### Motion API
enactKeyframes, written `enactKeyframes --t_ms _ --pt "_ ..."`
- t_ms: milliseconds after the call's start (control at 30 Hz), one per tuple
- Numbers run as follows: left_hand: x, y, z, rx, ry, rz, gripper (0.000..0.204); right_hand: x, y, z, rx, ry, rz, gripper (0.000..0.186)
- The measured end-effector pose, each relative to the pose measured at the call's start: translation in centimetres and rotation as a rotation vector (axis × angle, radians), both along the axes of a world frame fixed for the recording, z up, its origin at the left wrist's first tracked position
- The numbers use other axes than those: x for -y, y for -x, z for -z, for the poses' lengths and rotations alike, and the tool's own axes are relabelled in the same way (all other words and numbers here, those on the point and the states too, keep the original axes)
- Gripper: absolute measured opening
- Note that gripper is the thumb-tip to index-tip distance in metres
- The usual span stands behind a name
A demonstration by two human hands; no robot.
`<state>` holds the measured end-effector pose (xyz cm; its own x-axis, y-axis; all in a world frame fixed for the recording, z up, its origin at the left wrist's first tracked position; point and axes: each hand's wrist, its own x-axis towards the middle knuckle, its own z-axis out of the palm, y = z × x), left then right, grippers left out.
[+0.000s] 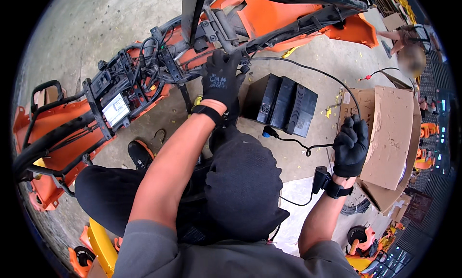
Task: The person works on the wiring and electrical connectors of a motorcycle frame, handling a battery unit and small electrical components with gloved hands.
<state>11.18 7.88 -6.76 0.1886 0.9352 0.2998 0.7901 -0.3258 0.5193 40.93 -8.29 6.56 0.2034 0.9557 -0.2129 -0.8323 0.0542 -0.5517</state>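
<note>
Handling a long, thin black cable [327, 75] two-handed like this is mostly about not yanking it, imo. Right hand in a black knit work glove [352, 145] has its fingers curled shut around the cable, near the brown cardboard carton [390, 133]. One stretch arcs up to the long orange plastic body with black metal framing [284, 13], the other drops toward the blue-and-black round plug [269, 132], which sits just beside the boxy black case with a ribbed top [301, 97]

Left hand in a matching black glove [221, 78] is up at the framing, fingers bent, right by a small black connector piece [245, 66]. Can't tell from here if those fingers are actually clamped on it or just resting near

What I'd do: keep that right grip loose enough for the cable to slide, and leave slack in the arc so nothing tugs at the frame end. There's a little loop in the stretch near the plug, so I'd shake that out before it tightens into a kink. Also watch the plug face, floor grit would be my main worry, and don't let it get dragged around by its cable
</note>
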Motion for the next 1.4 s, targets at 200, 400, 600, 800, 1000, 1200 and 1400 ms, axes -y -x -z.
enactKeyframes --t_ms 200,400,600,800,1000,1200,1400 --pt "0.5 -0.4 0.4 0.015 0.016 0.012 0.045 0.5 1.1 -0.6 0.119 0.025 -0.015 0.034" --pt "-0.1 -0.4 0.4 0.123 0.125 0.056 0.038 -0.1 2.5 -1.3 0.145 0.017 -0.044 0.034" --pt "0.1 -0.1 1.1 0.154 0.046 0.050 0.027 -0.1 3.5 -2.0 0.218 -0.011 -0.067 0.034" --pt "2.0 -1.0 -0.6 -0.051 -0.157 -0.025 0.029 0.1 3.5 -1.5 0.305 0.044 -0.017 0.032" --pt "2.4 -1.5 0.0 0.030 -0.094 0.007 0.024 -0.6 4.3 -0.5 0.414 0.106 -0.006 0.031" --pt "2.4 -2.3 -0.2 -0.002 0.027 -0.035 0.032 -1.3 5.4 0.0 0.448 0.134 -0.044 0.030" --pt "1.5 -0.5 0.7 0.078 0.047 0.001 0.045 -0.9 5.3 0.8 0.501 0.207 0.019 0.029"
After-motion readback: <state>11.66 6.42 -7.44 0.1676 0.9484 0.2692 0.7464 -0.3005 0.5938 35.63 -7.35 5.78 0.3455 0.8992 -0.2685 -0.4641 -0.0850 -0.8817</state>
